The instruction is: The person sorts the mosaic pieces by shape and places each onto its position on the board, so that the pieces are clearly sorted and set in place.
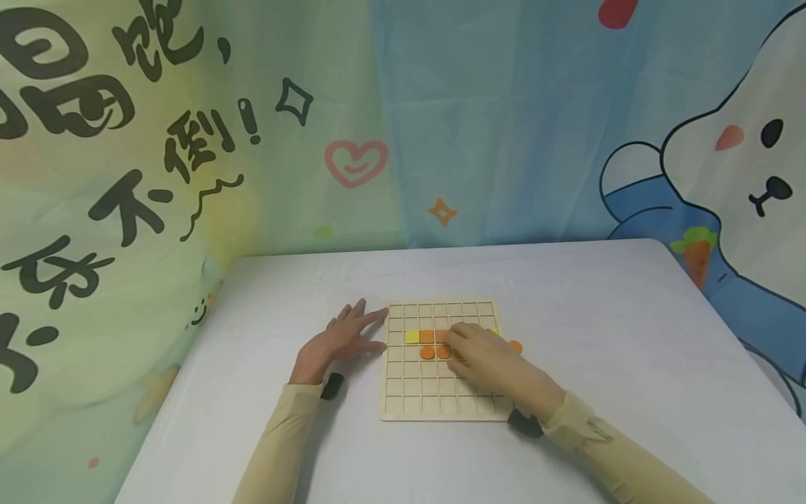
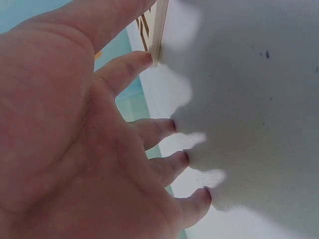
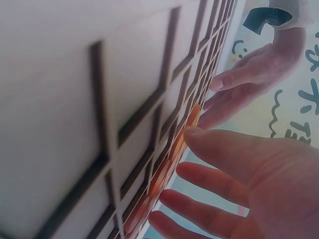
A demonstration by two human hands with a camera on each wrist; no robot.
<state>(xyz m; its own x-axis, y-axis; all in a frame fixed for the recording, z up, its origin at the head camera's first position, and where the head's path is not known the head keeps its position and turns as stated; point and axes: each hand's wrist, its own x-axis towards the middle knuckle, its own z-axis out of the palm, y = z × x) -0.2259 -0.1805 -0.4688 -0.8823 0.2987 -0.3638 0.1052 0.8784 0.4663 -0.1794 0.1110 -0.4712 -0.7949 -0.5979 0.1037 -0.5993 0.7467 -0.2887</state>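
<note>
A light wooden grid board (image 1: 415,404) lies flat on the table. My left hand (image 1: 336,341) is spread at its left side, with thumb and forefinger tips right at the edge and the other fingertips down on the table. Over the middle of the grid is my right hand (image 1: 488,357), its fingers loosely bent and fingertips close on the board near an orange disc (image 1: 443,352). Another orange disc (image 1: 427,353) sits to the left of that one. Above them runs a row with a yellow square (image 1: 412,337) and an orange square (image 1: 427,337); the right hand hides part of this row.
A further orange disc (image 1: 515,346) shows just past the board's right edge, beyond the right hand. The board rests on a white-covered table (image 1: 598,301). A printed curtain (image 1: 478,126) hangs behind the table's far edge.
</note>
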